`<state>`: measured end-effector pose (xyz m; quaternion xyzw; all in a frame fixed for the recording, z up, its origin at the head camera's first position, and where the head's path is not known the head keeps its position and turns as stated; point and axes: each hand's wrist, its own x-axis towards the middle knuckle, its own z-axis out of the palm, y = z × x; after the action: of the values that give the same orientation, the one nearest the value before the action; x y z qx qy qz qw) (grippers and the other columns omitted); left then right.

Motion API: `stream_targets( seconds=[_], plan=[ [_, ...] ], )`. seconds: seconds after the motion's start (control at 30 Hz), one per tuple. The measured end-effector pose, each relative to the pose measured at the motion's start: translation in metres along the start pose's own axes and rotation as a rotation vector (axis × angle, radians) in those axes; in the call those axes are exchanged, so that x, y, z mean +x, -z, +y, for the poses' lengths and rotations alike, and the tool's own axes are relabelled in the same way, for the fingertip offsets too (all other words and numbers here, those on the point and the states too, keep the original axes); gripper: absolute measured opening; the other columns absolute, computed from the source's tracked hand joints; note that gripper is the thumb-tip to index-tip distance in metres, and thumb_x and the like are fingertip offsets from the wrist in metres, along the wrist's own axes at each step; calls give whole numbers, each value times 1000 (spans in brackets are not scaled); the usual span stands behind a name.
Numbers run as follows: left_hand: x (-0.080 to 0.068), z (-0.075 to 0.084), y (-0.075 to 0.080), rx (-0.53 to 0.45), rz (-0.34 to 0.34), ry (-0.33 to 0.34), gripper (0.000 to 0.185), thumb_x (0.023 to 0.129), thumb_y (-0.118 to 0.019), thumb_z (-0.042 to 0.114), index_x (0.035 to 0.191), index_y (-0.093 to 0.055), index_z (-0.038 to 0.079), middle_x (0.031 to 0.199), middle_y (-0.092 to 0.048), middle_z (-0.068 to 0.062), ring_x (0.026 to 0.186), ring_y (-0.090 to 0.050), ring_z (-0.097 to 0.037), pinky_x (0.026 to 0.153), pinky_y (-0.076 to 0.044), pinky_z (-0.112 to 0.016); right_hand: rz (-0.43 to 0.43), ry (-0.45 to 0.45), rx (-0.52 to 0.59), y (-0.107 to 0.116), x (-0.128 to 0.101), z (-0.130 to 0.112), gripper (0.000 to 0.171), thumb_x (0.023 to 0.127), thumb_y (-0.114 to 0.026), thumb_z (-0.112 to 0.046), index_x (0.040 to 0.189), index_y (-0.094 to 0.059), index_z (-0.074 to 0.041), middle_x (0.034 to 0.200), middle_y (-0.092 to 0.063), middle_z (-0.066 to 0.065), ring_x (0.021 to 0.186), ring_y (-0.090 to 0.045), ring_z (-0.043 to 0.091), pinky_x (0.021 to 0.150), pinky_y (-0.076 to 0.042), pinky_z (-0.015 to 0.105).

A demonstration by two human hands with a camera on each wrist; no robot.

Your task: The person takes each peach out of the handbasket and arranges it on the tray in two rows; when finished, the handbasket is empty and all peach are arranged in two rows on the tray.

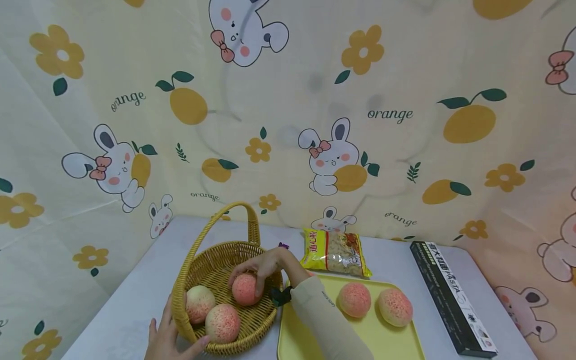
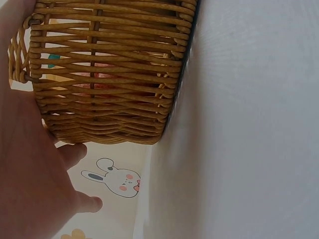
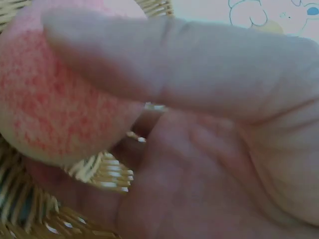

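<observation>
My right hand (image 1: 261,270) reaches into a wicker basket (image 1: 193,265) and holds a pink speckled peach (image 1: 245,290) over its inside. The right wrist view shows the thumb laid across this peach (image 3: 65,109), with fingers underneath. Two other peaches lie in the basket, a paler peach (image 1: 200,303) at the left and a speckled peach (image 1: 223,323) at the front. At the basket's left side, my left hand (image 1: 173,335) touches the wicker below the handle, thumb stretched along the front. In the left wrist view its fingers (image 2: 75,154) are spread beside the woven wall.
Right of the basket, a yellow tray (image 1: 351,345) bears a round peach (image 1: 355,300) and another peach (image 1: 396,307). My right forearm crosses this tray. Behind it lies a yellow pasta bag (image 1: 337,252). A long black-and-white box (image 1: 454,300) lies at the right, and a printed cloth (image 1: 279,175) hangs behind.
</observation>
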<state>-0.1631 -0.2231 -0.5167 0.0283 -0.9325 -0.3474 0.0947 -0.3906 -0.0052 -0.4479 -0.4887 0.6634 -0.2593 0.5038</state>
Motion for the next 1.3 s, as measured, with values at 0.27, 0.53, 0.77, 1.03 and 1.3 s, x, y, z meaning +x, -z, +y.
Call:
stream_targets(
  seconds=[0.27, 0.53, 0.77, 1.03, 1.3],
  plan=[
    [-1, 2, 0, -9, -18, 7, 106, 81, -75, 52, 158, -23, 2, 158, -15, -31, 138, -20, -59, 93, -8, -87, 36, 10, 4, -4, 1, 4, 70, 81, -75, 7, 144, -48, -5, 135, -47, -6, 115, -51, 6, 96, -48, 25],
    [-1, 3, -1, -5, -19, 3, 106, 82, -75, 51, 159, -20, 5, 158, -14, -32, 139, -19, -59, 92, -8, -88, 118, 125, -15, -5, -6, -7, 68, 81, -75, 0, 144, -49, -4, 139, -49, -5, 120, -50, 5, 97, -49, 27],
    [-3, 2, 0, 5, -7, -8, 104, 82, -75, 50, 158, -22, 4, 158, -14, -31, 138, -22, -60, 92, -9, -87, 215, 178, -18, -6, -23, -21, 65, 84, -73, -11, 145, -50, -6, 134, -52, -9, 118, -53, 7, 94, -51, 30],
    [-3, 4, 2, -1, -8, -3, 105, 82, -75, 51, 160, -19, 8, 160, -12, -29, 139, -20, -60, 93, -7, -88, 307, 267, -135, -10, -56, -30, 64, 85, -71, -21, 145, -52, -12, 143, -51, 1, 120, -53, 7, 99, -49, 30],
    [-4, 2, 0, -11, 34, -37, 103, 82, -77, 48, 159, -22, 8, 160, -14, -29, 137, -23, -61, 91, -8, -89, 379, 276, -167, -23, -97, -31, 65, 86, -72, -35, 144, -52, -15, 141, -55, -4, 113, -55, 8, 95, -50, 33]
  ],
)
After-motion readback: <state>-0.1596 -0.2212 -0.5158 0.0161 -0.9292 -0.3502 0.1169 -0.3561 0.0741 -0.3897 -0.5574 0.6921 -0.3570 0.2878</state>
